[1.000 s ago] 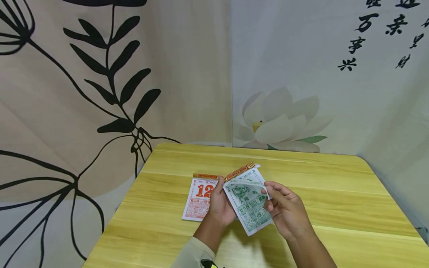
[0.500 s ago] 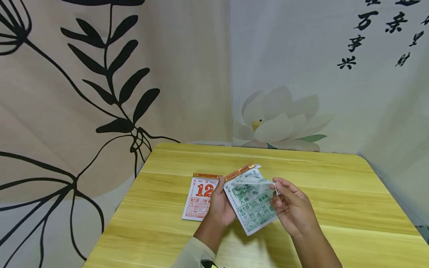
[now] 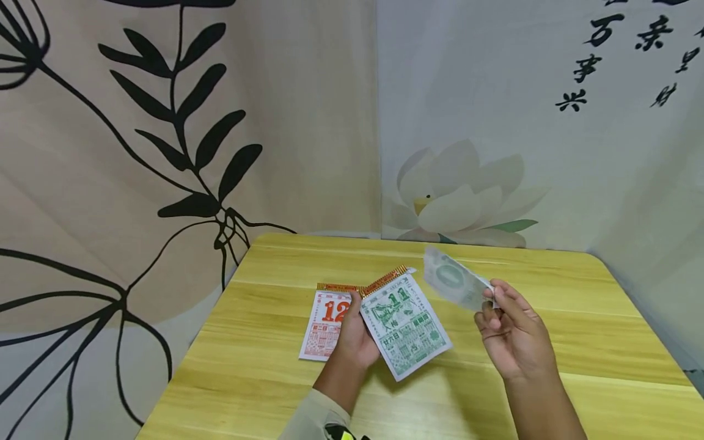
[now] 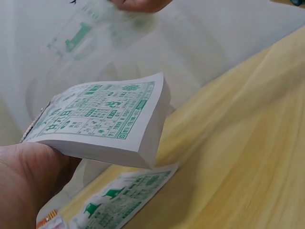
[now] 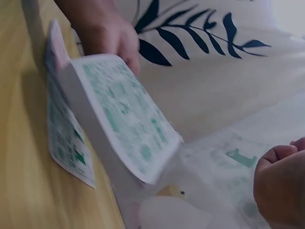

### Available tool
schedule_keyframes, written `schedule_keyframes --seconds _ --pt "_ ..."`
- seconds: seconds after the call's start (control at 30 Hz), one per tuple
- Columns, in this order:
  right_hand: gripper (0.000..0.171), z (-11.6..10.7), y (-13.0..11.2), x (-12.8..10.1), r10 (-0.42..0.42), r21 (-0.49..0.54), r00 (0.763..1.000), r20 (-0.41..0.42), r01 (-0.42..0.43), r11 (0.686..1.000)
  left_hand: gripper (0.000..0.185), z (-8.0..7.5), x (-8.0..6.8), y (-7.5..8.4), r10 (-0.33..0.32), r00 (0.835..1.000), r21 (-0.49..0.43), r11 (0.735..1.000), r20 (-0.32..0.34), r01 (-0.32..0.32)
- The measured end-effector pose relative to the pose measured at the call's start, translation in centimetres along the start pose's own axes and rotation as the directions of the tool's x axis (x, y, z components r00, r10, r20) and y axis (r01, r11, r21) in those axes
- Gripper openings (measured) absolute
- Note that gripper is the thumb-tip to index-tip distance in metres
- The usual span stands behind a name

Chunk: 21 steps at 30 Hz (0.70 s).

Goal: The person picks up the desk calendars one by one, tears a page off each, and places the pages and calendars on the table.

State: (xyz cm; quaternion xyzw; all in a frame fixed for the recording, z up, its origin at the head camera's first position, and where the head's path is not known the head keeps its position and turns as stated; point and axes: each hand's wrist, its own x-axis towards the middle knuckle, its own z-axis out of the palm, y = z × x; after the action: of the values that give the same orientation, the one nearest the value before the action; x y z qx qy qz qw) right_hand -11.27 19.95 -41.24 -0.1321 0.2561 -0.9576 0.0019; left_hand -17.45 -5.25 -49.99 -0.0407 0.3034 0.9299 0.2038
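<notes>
Left hand (image 3: 352, 342) grips calendar pad (image 3: 406, 324) | right hand (image 3: 514, 333) pinches torn sheet (image 3: 455, 282) right of pad | thin sheet may slip, apparently barely held

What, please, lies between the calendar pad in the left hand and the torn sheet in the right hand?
Nothing: between calendar pad and torn sheet, the head view shows only bare table.

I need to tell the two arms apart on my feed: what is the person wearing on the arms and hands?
The left hand is bare, with a pale beige sleeve at the forearm and a dark and yellow-green patch at its lower edge. The right hand and forearm are bare: no sleeve, glove, ring or watch shows.
</notes>
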Motion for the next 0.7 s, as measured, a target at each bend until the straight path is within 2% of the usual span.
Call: schedule_keyframes --seconds 0.1,0.17,0.3,0.47,0.63,0.7 --pt "0.044 -0.3 -0.6 0.0 -0.049 0.033 0.999 0.017 0.048 0.998 0.088 0.0 0.0 0.1 -0.003 1.000 -0.010 1.000 -0.015 0.003" --pt "0.042 -0.4 -0.8 -0.1 -0.062 0.016 0.998 0.007 0.061 0.998 0.087 0.1 0.1 0.1 -0.007 1.000 -0.006 1.000 -0.028 0.007" --pt "0.039 -0.4 -0.8 -0.2 -0.084 -0.040 0.995 -0.046 0.082 0.996 0.087 0.3 0.4 -0.1 -0.009 0.999 0.002 1.000 -0.045 0.009" --pt "0.034 -0.5 -0.9 -0.2 -0.110 -0.091 0.987 -0.119 0.100 0.991 0.083 0.5 1.0 -0.5 -0.018 1.000 0.057 0.998 -0.014 0.019" --pt "0.031 -1.0 -1.2 -0.3 -0.117 -0.135 0.980 -0.160 0.096 0.986 0.052 0.7 1.6 -1.3 -0.045 0.998 0.158 0.986 -0.033 0.049" --pt "0.031 -1.4 -1.4 -0.5 -0.111 -0.137 0.981 -0.160 0.089 0.986 0.049 0.9 1.7 -1.8 -0.064 0.997 0.197 0.978 -0.044 0.072"
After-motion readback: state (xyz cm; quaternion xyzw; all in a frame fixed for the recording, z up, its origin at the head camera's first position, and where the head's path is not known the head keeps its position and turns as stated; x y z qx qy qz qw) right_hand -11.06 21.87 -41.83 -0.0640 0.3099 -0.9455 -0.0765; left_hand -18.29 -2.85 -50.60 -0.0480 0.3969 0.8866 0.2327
